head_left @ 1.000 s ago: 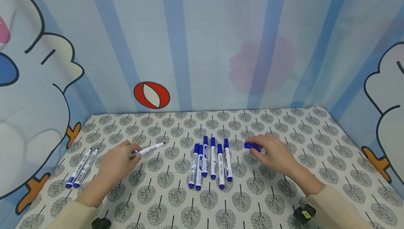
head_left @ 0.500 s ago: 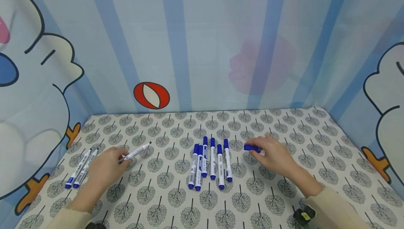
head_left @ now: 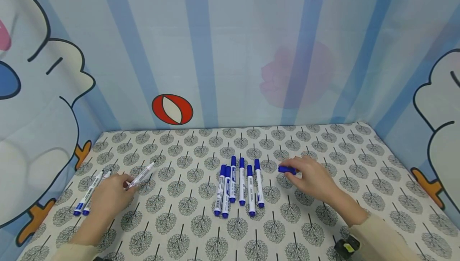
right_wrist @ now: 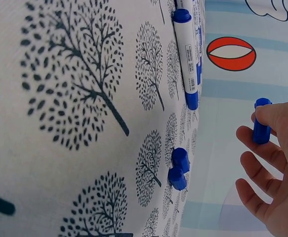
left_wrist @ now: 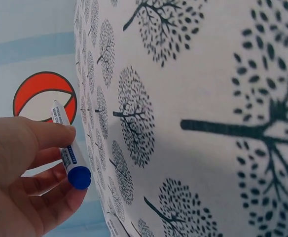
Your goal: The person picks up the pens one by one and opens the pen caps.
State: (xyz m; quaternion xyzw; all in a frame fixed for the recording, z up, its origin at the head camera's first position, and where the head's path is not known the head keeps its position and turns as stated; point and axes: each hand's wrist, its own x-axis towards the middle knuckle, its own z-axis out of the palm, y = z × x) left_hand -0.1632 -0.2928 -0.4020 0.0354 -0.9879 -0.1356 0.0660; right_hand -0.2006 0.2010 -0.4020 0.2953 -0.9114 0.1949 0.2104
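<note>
Tree-print cloth covers the counter [head_left: 323,141], and cartoon drapes in blue stripes close it in on three sides. Left hand [head_left: 108,197] pinches an uncapped marker [head_left: 140,176] between thumb and fingertips, its bare nib pointing up and to the far right, and the hand sits just beside two uncapped markers [head_left: 88,193] lying together at the far left. In the left wrist view that held marker [left_wrist: 67,148] shows its blue end cap close to the lens. Right hand [head_left: 312,177] pinches a loose blue cap [head_left: 286,169] between thumb and forefinger, just off the cloth, right of the middle row. The right wrist view shows the same cap [right_wrist: 261,129] at the fingertips, with two more caps [right_wrist: 178,169] lying on the cloth. Middle of the counter: six capped markers [head_left: 238,185] lie side by side, caps toward the far edge. By my reckoning the uncapping is roughly a third done: three markers are stripped, six in the row remain capped, and the pinched cap is yet to be set down.
</note>
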